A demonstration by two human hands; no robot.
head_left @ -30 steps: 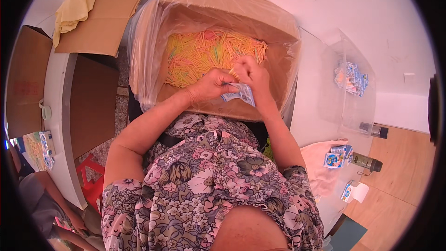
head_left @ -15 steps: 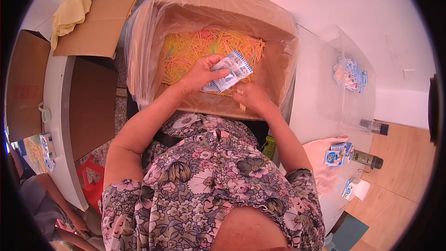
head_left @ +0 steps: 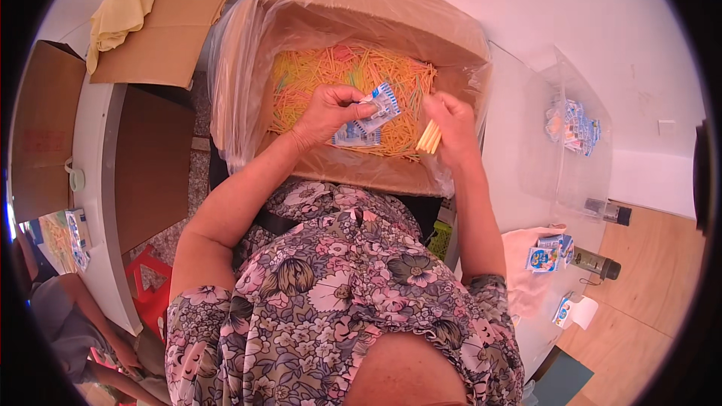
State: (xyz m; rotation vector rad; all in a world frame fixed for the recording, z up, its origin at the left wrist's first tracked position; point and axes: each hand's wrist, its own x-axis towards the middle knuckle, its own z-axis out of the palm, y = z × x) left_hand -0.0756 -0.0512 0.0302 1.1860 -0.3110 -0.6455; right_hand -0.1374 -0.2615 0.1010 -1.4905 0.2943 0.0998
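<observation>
Head view. Landmark: the cardboard box (head_left: 451, 37), lined with a clear plastic bag and holding a heap of thin yellow and orange straws (head_left: 342, 75).

Left hand (head_left: 327, 109): over the middle of the box, above the straw heap. Fingers curled closed, pinching a few small blue-and-white packets (head_left: 370, 116) that stick out toward the right hand.

Right hand (head_left: 450, 122): over the right part of the box, close to its right wall and near the packets but not touching them. Fingers closed around a small bundle of pale yellow straws (head_left: 429, 137), whose ends point down toward the near wall of the box.

Right of the box: a clear plastic bin (head_left: 541, 173) with more blue-and-white packets (head_left: 573, 122) inside. Further right, two dark bottles (head_left: 598, 263) lying on their sides, beside loose packets and a pink cloth (head_left: 526, 244).

Left of the box: flat cardboard sheets (head_left: 173, 30), one with a yellow cloth (head_left: 116, 15) lying on it.
</observation>
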